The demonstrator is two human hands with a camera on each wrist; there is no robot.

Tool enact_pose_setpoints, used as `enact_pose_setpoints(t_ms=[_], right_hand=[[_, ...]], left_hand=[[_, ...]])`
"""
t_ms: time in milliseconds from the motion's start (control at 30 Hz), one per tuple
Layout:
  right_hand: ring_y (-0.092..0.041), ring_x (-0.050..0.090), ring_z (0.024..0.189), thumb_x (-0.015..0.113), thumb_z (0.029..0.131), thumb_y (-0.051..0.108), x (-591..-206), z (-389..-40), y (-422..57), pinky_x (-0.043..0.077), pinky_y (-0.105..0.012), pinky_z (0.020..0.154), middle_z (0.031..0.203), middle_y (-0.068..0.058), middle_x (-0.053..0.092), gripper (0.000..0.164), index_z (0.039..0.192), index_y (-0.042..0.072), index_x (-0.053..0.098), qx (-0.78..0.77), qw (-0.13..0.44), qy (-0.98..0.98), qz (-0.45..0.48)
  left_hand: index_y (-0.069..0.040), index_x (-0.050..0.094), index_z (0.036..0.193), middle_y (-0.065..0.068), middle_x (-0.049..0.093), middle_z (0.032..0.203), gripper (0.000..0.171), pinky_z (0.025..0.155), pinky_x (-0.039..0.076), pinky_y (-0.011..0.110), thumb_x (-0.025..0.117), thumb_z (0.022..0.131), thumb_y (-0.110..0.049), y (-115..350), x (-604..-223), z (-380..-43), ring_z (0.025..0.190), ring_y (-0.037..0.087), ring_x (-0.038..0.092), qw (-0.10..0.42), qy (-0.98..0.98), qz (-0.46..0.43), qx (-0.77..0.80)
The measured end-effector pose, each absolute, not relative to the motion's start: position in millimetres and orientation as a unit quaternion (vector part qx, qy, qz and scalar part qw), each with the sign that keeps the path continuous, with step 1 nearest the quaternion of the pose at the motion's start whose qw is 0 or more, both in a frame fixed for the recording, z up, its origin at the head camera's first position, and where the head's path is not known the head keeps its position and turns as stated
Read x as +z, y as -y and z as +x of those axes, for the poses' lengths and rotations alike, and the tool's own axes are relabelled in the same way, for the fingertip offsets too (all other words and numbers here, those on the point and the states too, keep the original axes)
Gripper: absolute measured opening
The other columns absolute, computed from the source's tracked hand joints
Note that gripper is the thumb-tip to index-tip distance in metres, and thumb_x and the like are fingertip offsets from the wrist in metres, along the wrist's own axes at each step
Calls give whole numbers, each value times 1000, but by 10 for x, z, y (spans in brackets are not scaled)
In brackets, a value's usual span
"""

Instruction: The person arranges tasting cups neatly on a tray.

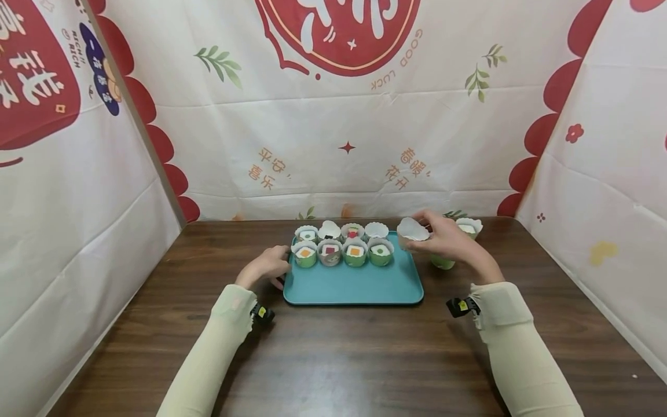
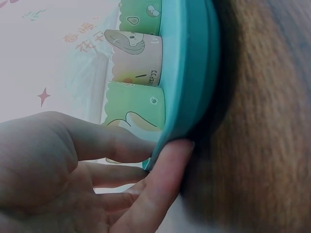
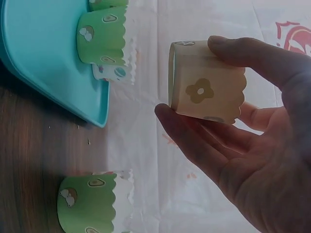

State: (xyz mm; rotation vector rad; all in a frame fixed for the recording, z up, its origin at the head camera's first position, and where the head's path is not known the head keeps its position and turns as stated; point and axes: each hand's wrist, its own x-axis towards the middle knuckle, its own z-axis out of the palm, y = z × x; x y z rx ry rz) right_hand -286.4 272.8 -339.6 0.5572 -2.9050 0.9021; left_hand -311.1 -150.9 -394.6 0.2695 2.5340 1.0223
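Note:
A teal tray (image 1: 354, 288) lies on the table, bearing two rows of paper baking cups (image 1: 355, 259). Several cups hold small white squares with orange, red or green centres. At the tray's left edge, my left hand (image 1: 267, 266) pinches the rim (image 2: 187, 73) between thumb and finger, beside a green cup (image 2: 133, 104). My right hand (image 1: 443, 237) holds a pale paper cup (image 3: 209, 87) with a flower print and scalloped rim, raised near the tray's back right corner. Thumb and fingers grip it from opposite sides.
Right of the tray stand a green cup (image 1: 443, 263), partly behind my right forearm, and another cup (image 1: 468, 227) with something white inside. A printed white cloth (image 1: 344, 127) hangs behind the brown wooden table (image 1: 333, 359), with cloth also along both sides.

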Motion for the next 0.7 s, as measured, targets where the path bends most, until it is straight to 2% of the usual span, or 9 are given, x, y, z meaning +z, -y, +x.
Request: enact_pose_setpoints(t_ms=[433, 700], right_hand=[[-42, 60, 119, 80, 90, 35, -3406, -2862, -2577, 55, -59, 97, 135, -29, 60, 67, 139, 0, 51, 267, 54, 942, 195], [-44, 59, 125, 81, 89, 34, -3455, -2879, -2470, 54, -59, 100, 136, -29, 60, 70, 140, -3, 49, 287, 36, 936, 200]], left_hand=[[4, 26, 160, 32, 45, 149, 67, 65, 66, 37, 48, 97, -3, 1504, -3955, -3131, 94, 32, 70, 198, -904, 96, 367], [4, 26, 160, 32, 46, 149, 67, 64, 66, 36, 48, 97, -3, 1498, -3954, -3132, 92, 31, 70, 199, -906, 89, 363]])
